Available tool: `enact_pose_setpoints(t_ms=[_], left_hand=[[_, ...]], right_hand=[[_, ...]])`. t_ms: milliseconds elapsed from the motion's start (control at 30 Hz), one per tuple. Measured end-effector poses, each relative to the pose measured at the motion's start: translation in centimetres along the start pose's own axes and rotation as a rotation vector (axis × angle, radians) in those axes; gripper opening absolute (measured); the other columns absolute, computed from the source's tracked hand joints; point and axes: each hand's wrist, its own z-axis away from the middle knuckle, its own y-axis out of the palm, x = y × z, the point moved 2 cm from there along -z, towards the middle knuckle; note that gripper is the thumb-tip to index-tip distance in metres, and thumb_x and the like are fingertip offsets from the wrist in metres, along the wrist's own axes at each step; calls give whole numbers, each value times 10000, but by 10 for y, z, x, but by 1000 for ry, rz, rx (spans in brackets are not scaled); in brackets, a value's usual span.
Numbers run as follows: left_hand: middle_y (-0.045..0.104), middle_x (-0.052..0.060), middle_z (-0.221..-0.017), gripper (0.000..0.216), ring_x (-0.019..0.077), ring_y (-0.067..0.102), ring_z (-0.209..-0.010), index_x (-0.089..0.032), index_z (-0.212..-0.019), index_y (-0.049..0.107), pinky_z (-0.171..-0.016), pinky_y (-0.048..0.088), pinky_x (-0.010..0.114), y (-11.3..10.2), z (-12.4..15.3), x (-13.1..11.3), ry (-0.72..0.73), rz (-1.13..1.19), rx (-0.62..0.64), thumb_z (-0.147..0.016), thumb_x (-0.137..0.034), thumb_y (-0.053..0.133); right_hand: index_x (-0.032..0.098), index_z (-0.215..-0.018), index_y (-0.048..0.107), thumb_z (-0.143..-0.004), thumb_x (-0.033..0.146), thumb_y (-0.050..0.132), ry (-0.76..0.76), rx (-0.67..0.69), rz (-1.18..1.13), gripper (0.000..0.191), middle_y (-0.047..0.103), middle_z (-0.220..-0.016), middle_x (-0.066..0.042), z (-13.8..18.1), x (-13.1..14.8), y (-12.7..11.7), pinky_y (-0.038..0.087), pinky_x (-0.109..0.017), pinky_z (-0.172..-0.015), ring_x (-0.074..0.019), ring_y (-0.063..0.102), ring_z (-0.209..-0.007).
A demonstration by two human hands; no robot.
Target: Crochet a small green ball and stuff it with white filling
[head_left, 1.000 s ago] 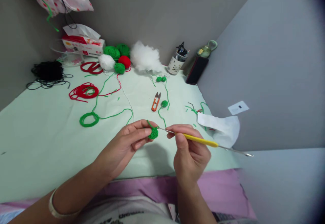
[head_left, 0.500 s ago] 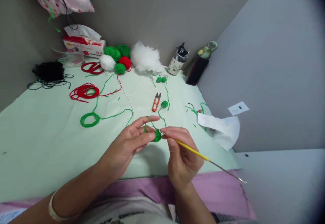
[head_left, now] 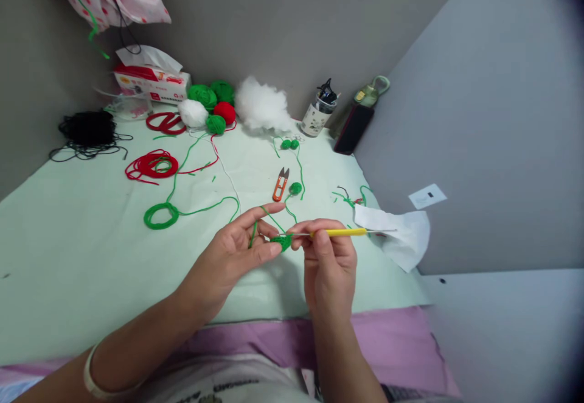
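My left hand [head_left: 241, 241] pinches a small green crochet piece [head_left: 281, 243] between thumb and fingers. Its index finger is stretched out with green yarn [head_left: 272, 218] looped over it, running down to the piece. My right hand [head_left: 329, 257] is closed round the yellow grip of a crochet hook [head_left: 344, 232], held almost level. The hook's metal tip reaches the top edge of the green piece; whether it passes through a stitch I cannot tell. Just beyond the hands lie a small green crocheted ball [head_left: 295, 188] and orange thread snips [head_left: 280, 185].
Green yarn coil [head_left: 161, 215], red yarn coil [head_left: 152, 164] and black yarn [head_left: 87, 129] lie on the left. Along the back stand a tissue box [head_left: 152, 83], several yarn balls [head_left: 193, 112], white stuffing [head_left: 262, 103] and a pen jar [head_left: 318, 114]. White paper [head_left: 396, 232] lies right, by the partition.
My right hand has turned, swinging the crochet hook from a downward slant to nearly level. The green piece has tilted and looks flatter. My left index finger has shifted slightly up.
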Motion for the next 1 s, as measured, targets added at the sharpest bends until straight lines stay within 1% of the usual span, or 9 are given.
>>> enact_pose_setpoints(t_ms=[167, 300, 467, 533, 600, 700, 833, 900, 1000], left_hand=[[628, -32, -892, 447, 113, 544, -829, -335, -1248, 779, -808, 449, 224, 0, 0, -4, 45, -46, -13, -822, -244, 876], [616, -30, -901, 431, 120, 537, -841, -338, -1260, 770, -824, 441, 229, -3, 1, -7, 90, -200, -63, -847, -239, 840], [604, -37, -883, 466, 104, 447, -698, -326, -1267, 763, -748, 445, 236, 2, 5, -7, 172, -360, -183, -824, -204, 835], [602, -45, -858, 555, 98, 459, -687, -318, -1320, 735, -743, 450, 232, 3, 4, -7, 137, -270, -173, -791, -227, 874], [606, -42, -841, 611, 106, 521, -740, -291, -1350, 717, -760, 459, 227, 4, 2, -6, 22, -100, -85, -770, -271, 907], [582, -50, -790, 546, 85, 510, -711, -264, -1325, 735, -772, 454, 212, 1, 0, -7, -117, 96, 24, -805, -288, 898], [613, -42, -825, 469, 76, 501, -728, -288, -1262, 780, -768, 430, 192, -1, -1, -12, -63, 108, 15, -809, -254, 898], [640, -30, -873, 454, 97, 544, -806, -306, -1226, 799, -790, 436, 201, 2, -1, -11, -44, 76, 29, -789, -261, 914], [647, -32, -870, 399, 108, 566, -844, -322, -1196, 813, -833, 445, 215, 5, 0, -8, 1, 21, 16, -810, -288, 906]], right_hand=[[240, -949, 737, -1039, 305, 632, -11, 53, 18, 153, 798, -863, -4, -2, 6, 0, 586, -258, -700, -119, 705, -714], [249, -1006, 735, -1056, 228, 584, -119, 95, 223, 161, 786, -909, -2, 3, 13, -3, 591, -276, -724, -129, 726, -766], [250, -1212, 699, -1018, 92, 555, -526, 221, 662, 288, 778, -1019, -56, 15, 15, -1, 606, -330, -775, -181, 735, -908], [242, -1241, 713, -990, 67, 587, -724, 241, 844, 330, 769, -1065, -87, 20, 11, 0, 613, -337, -791, -203, 737, -971], [252, -1234, 743, -973, 60, 621, -816, 206, 931, 346, 758, -1110, -101, 22, 9, 1, 615, -337, -797, -215, 734, -1014], [267, -1177, 765, -991, 97, 618, -659, 130, 720, 292, 759, -1023, -75, 16, 11, -1, 611, -343, -737, -203, 724, -911], [267, -1010, 772, -1036, 215, 596, -287, 38, 231, 185, 702, -802, -13, 2, 12, 0, 562, -299, -606, -152, 651, -675], [265, -966, 778, -1026, 261, 633, -214, 69, 150, 157, 717, -831, -19, -1, 10, 3, 571, -295, -633, -161, 684, -745], [273, -1003, 787, -1016, 207, 642, -250, 88, 244, 160, 774, -939, -37, 2, 6, 6, 603, -310, -711, -184, 726, -903]])
